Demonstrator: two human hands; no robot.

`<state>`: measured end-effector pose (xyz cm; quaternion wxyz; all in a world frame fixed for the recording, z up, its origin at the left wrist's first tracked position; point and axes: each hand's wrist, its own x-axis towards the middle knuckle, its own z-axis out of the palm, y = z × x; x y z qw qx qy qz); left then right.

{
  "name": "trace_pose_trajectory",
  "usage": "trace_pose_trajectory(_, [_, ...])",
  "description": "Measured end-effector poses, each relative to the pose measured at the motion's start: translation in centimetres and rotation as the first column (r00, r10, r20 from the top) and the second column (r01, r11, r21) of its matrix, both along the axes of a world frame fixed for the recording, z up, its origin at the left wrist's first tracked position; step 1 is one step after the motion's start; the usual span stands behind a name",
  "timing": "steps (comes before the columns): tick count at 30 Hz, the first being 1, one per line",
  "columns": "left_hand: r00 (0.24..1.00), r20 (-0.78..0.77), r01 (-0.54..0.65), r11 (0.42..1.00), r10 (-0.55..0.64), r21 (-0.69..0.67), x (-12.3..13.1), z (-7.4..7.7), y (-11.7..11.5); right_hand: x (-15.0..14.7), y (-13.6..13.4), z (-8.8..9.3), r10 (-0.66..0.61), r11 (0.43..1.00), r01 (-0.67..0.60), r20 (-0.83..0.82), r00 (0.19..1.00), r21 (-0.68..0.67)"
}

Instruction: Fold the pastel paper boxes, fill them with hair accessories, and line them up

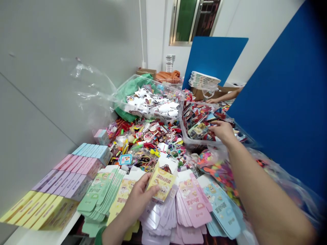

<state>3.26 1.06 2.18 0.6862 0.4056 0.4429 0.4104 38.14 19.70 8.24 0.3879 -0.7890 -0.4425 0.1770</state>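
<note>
My left hand [138, 199] is shut on a yellow printed card packet [162, 182], held upright above the fanned card stacks. My right hand [223, 132] hangs open at the edge of a clear plastic bin [199, 143] full of colourful printed packets, its fingers over the contents. Nothing shows in that hand. Below my hands lie fanned stacks of pink cards [191, 200], pale blue cards [221, 207] and green cards [98, 190]. A heap of small hair accessories and trinkets [150, 143] lies beyond them.
Rows of yellow, lilac, pink and blue boxes [66, 183] line the table's left side by a grey wall [51, 68]. Another clear bin [150, 102] holds white pieces. At the back, a co-worker's hand [213, 100] reaches near a cardboard box [204, 93]. Blue boards [286, 102] stand at the right.
</note>
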Motion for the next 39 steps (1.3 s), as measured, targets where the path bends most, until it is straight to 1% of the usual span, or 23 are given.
trace_pose_trajectory(4, [1.000,0.016,-0.002,1.000,0.001,0.007,0.4,0.6,0.3,-0.3,-1.7,2.1,0.006,0.997,0.004,-0.118,0.993,0.082])
trace_pose_trajectory(7, [1.000,0.024,0.008,1.000,-0.008,0.005,0.4,0.5,0.4,-2.0,-4.6,4.0,0.050,0.987,-0.015,-0.218,0.975,0.158])
trace_pose_trajectory(9, [0.999,0.042,0.021,1.000,-0.021,0.006,0.2,0.3,0.4,-3.6,-7.2,4.9,0.122,0.975,-0.063,-0.282,0.952,0.211])
trace_pose_trajectory(11, [0.998,0.055,0.036,0.999,-0.036,-0.005,0.0,0.2,0.4,-5.5,-10.0,5.4,0.266,0.944,-0.176,-0.330,0.906,0.278])
trace_pose_trajectory(12, [0.998,0.054,0.041,0.999,-0.040,-0.017,0.0,0.1,0.4,-6.4,-11.3,5.4,0.331,0.923,-0.235,-0.318,0.888,0.306])
trace_pose_trajectory(13, [0.998,0.052,0.044,0.999,-0.042,-0.029,-0.1,0.0,0.4,-7.3,-12.4,5.3,0.379,0.906,-0.285,-0.301,0.875,0.313])
trace_pose_trajectory(15, [0.998,0.044,0.052,0.997,-0.050,-0.048,-0.1,-0.1,0.3,-8.8,-14.1,4.8,0.435,0.891,-0.362,-0.287,0.853,0.273])
trace_pose_trajectory(17, [0.998,0.028,0.059,0.997,-0.058,-0.055,0.0,-0.2,0.3,-10.0,-14.8,4.0,0.461,0.886,-0.415,-0.301,0.835,0.206])
trace_pose_trajectory(19, [0.997,0.016,0.077,0.996,-0.076,-0.050,0.1,-0.4,0.2,-10.7,-14.9,2.9,0.509,0.861,-0.481,-0.280,0.814,0.166])
trace_pose_trajectory(20, [0.996,0.014,0.086,0.995,-0.086,-0.044,0.2,-0.4,0.2,-11.1,-14.9,2.3,0.551,0.834,-0.533,-0.252,0.795,0.142])
trace_pose_trajectory(23, [0.992,0.032,0.120,0.992,-0.119,-0.027,0.5,-0.4,0.1,-11.9,-14.7,0.9,0.685,0.722,-0.691,-0.169,0.709,0.029])
trace_pose_trajectory(24, [0.992,0.038,0.123,0.992,-0.122,-0.025,0.6,-0.3,0.1,-12.0,-14.7,0.6,0.702,0.706,-0.708,-0.132,0.700,-0.006])
trace_pose_trajectory(25, [0.992,0.041,0.123,0.992,-0.122,-0.032,0.7,-0.2,0.2,-11.9,-14.6,0.6,0.699,0.711,-0.703,-0.079,0.711,-0.028])
trace_pose_trajectory(26, [0.992,0.047,0.116,0.992,-0.114,-0.047,0.8,0.0,0.2,-11.5,-14.4,0.7,0.672,0.740,-0.672,-0.005,0.740,-0.032])
trace_pose_trajectory(28, [0.995,0.084,0.071,0.992,-0.063,-0.100,0.7,0.2,0.3,-9.3,-13.7,1.4,0.534,0.841,-0.541,0.188,0.825,-0.013])
trace_pose_trajectory(29, [0.994,0.106,0.047,0.990,-0.032,-0.136,0.5,0.3,0.4,-7.6,-13.2,1.9,0.422,0.899,-0.438,0.290,0.859,-0.012])
trace_pose_trajectory(31, [0.991,0.136,0.014,0.981,0.012,-0.194,0.1,0.3,0.4,-3.2,-11.9,2.7,0.185,0.982,-0.175,0.463,0.867,-0.067])
trace_pose_trajectory(32, [0.991,0.136,0.018,0.978,0.011,-0.207,-0.1,0.3,0.4,-0.9,-11.3,2.8,0.112,0.988,-0.035,0.530,0.841,-0.154])
trace_pose_trajectory(33, [0.992,0.127,0.030,0.976,-0.003,-0.214,-0.3,0.2,0.4,1.3,-10.8,2.7,0.130,0.954,0.042,0.537,0.834,-0.296])
trace_pose_trajectory(34, [0.993,0.116,0.046,0.974,-0.020,-0.220,-0.4,0.1,0.3,3.1,-10.4,2.3,0.213,0.896,0.026,0.479,0.852,-0.444])
trace_pose_trajectory(35, [0.994,0.106,0.059,0.972,-0.035,-0.226,-0.5,0.0,0.2,4.6,-10.1,1.6,0.243,0.868,0.009,0.438,0.865,-0.497])
trace_pose_trajectory(37, [0.995,0.092,0.067,0.968,-0.046,-0.243,-0.5,-0.1,0.1,6.3,-9.8,-0.1,0.311,0.826,-0.073,0.344,0.886,-0.559])
trace_pose_trajectory(39, [0.996,0.086,0.059,0.965,-0.038,-0.255,-0.3,-0.1,0.1,6.8,-9.9,-1.7,0.335,0.823,-0.129,0.289,0.897,-0.554])
